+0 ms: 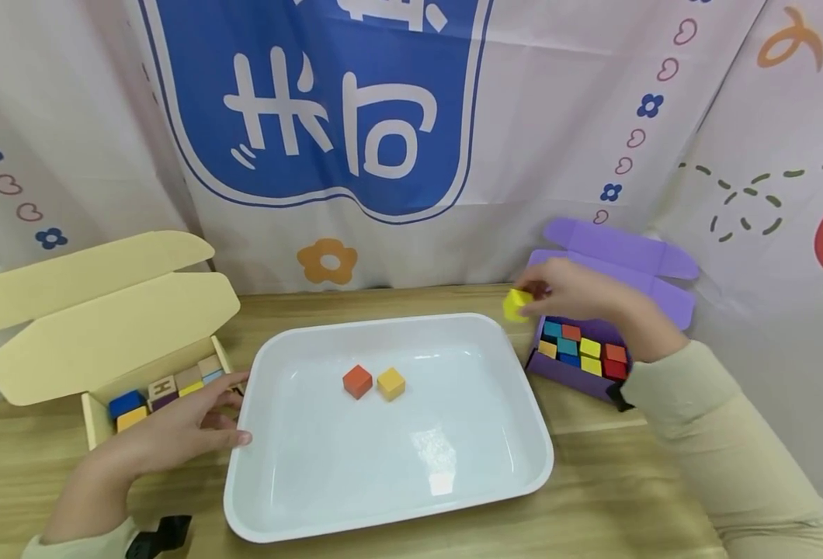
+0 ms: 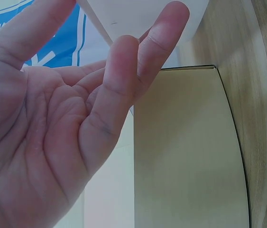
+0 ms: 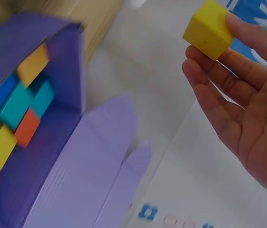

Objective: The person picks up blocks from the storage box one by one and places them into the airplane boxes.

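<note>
My right hand (image 1: 574,291) pinches a yellow cube (image 3: 210,29) between thumb and fingertips. In the head view it holds the cube up between the white tray (image 1: 390,514) and the purple box (image 1: 568,376). At the tray's left edge is my left hand (image 1: 177,425), with its thumb at the rim and its fingers loosely extended. In the left wrist view the palm (image 2: 43,123) shows bare, with nothing in it. On the tray floor, a red cube (image 1: 358,381) sits beside an orange-yellow cube (image 1: 391,383).
Several coloured cubes fill the purple box, whose lid (image 1: 671,299) stands raised behind. At the left, a cream box (image 1: 95,419) with its lid (image 1: 114,330) up holds several blocks, partly behind my left hand. A printed curtain (image 1: 537,155) hangs along the table's back edge.
</note>
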Demonstrator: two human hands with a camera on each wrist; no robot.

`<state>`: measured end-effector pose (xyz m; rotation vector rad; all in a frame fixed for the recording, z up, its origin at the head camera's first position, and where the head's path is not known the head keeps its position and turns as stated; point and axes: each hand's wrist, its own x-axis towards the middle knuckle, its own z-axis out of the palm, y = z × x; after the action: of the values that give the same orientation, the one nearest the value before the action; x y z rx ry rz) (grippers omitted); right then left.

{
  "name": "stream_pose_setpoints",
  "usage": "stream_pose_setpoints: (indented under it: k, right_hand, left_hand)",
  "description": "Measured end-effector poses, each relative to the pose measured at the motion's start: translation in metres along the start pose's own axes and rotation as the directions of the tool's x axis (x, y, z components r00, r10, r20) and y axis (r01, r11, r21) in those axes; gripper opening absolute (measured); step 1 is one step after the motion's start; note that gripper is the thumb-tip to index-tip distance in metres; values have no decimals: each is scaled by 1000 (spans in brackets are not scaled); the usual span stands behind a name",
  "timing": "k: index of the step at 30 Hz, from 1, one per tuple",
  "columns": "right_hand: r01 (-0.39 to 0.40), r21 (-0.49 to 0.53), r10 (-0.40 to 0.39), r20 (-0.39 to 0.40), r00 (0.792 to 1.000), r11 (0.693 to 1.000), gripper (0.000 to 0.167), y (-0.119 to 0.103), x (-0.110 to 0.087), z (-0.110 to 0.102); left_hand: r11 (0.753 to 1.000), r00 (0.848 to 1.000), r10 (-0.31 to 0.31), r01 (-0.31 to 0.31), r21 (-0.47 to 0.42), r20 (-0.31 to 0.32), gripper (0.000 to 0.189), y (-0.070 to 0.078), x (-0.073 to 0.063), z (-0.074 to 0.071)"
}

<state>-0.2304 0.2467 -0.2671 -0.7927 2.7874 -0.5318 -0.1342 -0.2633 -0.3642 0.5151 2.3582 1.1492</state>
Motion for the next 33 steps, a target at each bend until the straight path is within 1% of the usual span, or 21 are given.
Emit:
stream_pose_setpoints:
  k: [4,8,12,14,17,19,25,29,33]
  right_hand:
    - [-42,-24,42,6,999,999,25,24,-29,-3]
    - [-80,-23,81,49,995,997,25,48,-55,1]
    - [-139,11,137,112,984,990,26,68,-72,7]
    - [-146,34,140,145,980,989,27,75,-77,9]
    - [-151,49,139,191,972,987,26,82,-82,13]
    - [-145,42,133,209,969,989,26,84,-84,15]
    - [-161,37,146,257,955,986,28,87,-84,19]
    - [-170,53,149,276,949,984,31,90,-84,21]
    - [-165,46,146,276,950,985,32,91,-83,21]
  left_hand:
    - [1000,1000,14,-14,15,-2,85,-1,0,0]
    - [1000,1000,22,-22,18,-2,85,-1,0,0]
    - [1000,1000,14,-14,7,1,85,0,0,0]
    - [1000,1000,10,-10,2,2,85,0,0,0]
    - [1000,1000,11,-11,6,1,85,0,0,1]
    - [1000,1000,14,-14,8,0,85,-1,0,1]
    - [1000,1000,25,-25,14,5,84,-3,0,1]
    - [999,1000,28,-28,15,7,83,-2,1,0]
    - [1000,1000,26,-26,10,10,84,-2,1,0]
